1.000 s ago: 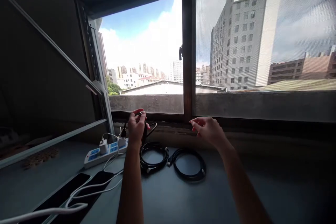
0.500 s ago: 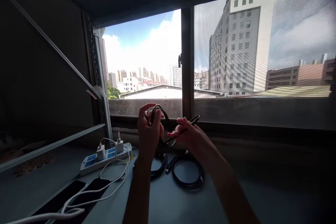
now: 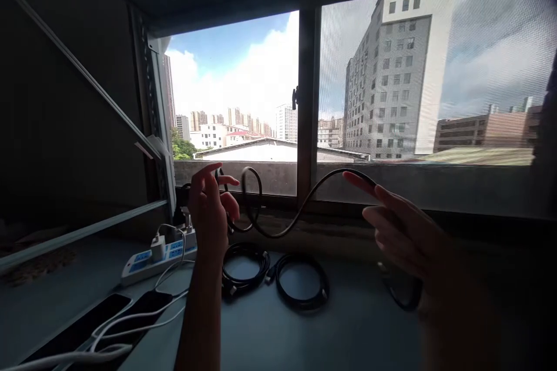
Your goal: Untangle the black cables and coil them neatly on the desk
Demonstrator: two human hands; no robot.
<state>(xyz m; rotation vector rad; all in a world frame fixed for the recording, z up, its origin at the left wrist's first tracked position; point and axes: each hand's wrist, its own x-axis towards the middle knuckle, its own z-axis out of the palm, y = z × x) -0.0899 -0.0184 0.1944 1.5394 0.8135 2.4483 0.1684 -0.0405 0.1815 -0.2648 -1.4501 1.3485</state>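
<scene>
A black cable (image 3: 278, 235) is stretched in loose loops between my two hands, in the air before the window. My left hand (image 3: 211, 208) pinches one part of it between thumb and fingers, the other fingers bent apart. Over at the right, my right hand (image 3: 398, 223) grips the cable with the index finger stretched along it. A length with a plug end hangs below that hand, dim and partly hidden. Beneath, on the table (image 3: 278, 336), lie two coiled black cables, a left coil (image 3: 246, 287) and a right coil (image 3: 302, 303), with plugs showing.
A white power strip (image 3: 130, 272) holding white chargers stands left of my left forearm. White cables (image 3: 143, 333) run over two dark phones (image 3: 87, 319) at the lower left. A metal shelf frame (image 3: 87, 231) stands at the left, and a window (image 3: 308, 127) lies behind.
My hands have moved far apart, left hand leftward and right hand rightward. The cable, bunched in the left hand before, is now drawn out into open loops between them.
</scene>
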